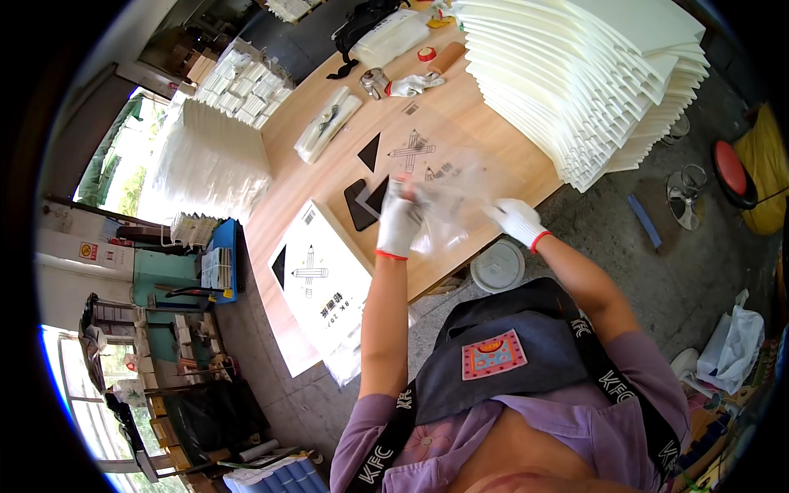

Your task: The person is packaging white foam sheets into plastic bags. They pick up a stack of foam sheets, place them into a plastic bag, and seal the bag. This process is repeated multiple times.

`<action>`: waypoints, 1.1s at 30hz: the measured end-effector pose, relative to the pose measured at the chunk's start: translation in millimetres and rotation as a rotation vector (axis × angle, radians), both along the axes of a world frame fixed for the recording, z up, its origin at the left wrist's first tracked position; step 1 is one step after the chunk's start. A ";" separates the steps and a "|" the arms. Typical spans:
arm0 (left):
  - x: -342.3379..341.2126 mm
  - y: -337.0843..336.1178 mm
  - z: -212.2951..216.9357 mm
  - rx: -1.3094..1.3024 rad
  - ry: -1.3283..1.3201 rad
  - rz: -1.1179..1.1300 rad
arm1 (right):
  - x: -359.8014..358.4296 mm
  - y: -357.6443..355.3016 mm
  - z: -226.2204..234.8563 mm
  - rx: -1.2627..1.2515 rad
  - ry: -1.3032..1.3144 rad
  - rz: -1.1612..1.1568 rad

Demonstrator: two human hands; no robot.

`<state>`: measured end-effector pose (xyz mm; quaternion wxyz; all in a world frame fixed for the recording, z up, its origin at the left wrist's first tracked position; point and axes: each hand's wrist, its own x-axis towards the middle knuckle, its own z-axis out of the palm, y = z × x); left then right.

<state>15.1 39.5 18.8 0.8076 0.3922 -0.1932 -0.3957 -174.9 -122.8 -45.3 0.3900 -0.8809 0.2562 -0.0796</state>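
Observation:
In my left hand (400, 223), in a white glove with a red cuff, one side of a clear plastic bag (452, 222) is gripped; the fingers are partly blurred. The bag stretches across to my right hand (519, 223), gloved the same way, whose fingertips pinch its edge. Under and beyond it, flat on the table, lies clear film printed with crossed pencils (411, 151) and black corner triangles. A black phone (359, 205) lies left of my left hand. Nearer me, a white pad in a printed bag (316, 275) sits at the table's left edge.
A tall stack of white sheets (583, 82) fills the table's right end. Wrapped white stacks (205, 156) stand at the left. Farther back are a loose white glove (415, 85), a metal can (374, 83), a tape roll (426, 54) and a clear-wrapped bundle (327, 125). A lidded bucket (498, 266) stands below the near edge.

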 end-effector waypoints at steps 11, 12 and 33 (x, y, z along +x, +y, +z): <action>-79.3 -28.9 51.2 0.526 -1.019 0.091 | 34.8 18.9 53.3 -0.086 -0.191 0.098; -85.6 -31.5 55.5 0.493 -1.251 0.176 | 55.6 21.4 41.4 -0.266 0.063 0.184; -88.9 -84.7 108.1 0.374 -0.677 -0.123 | -129.4 -155.9 300.7 -1.319 -0.400 -0.114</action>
